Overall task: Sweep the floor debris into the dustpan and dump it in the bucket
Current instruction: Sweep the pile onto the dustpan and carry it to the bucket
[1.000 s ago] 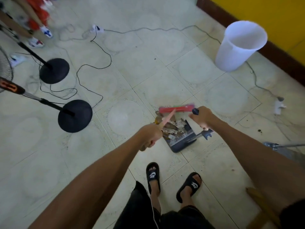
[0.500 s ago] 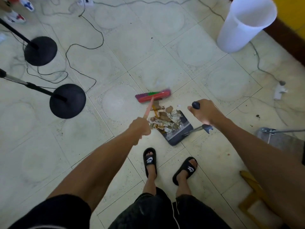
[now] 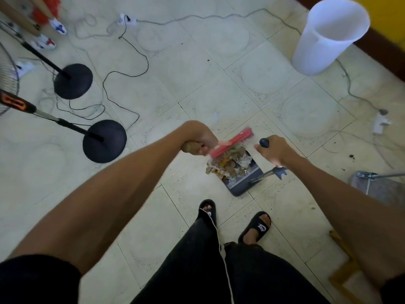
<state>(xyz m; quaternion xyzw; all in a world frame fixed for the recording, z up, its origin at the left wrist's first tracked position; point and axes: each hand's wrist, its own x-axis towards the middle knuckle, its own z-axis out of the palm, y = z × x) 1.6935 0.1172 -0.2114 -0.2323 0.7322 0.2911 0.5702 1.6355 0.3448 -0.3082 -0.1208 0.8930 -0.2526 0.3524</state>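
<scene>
Debris mostly in dustpan, a few scraps on the floor at its lip. My left hand grip clenched on broom, right hand clenched on dustpan handle. Bucket well beyond dustpan. Risk: heaped pile spilling if I tilt it while lifting.

Indoor room set up as a makeshift recording or filming space, not a tidy home. Worn pale tiled floor, yellow wall with dark skirting far right. Two black round-based stands at left, loose cables trailing to a power strip at far side. Standing fan grille at left edge. Another person's sneakers far left.
</scene>
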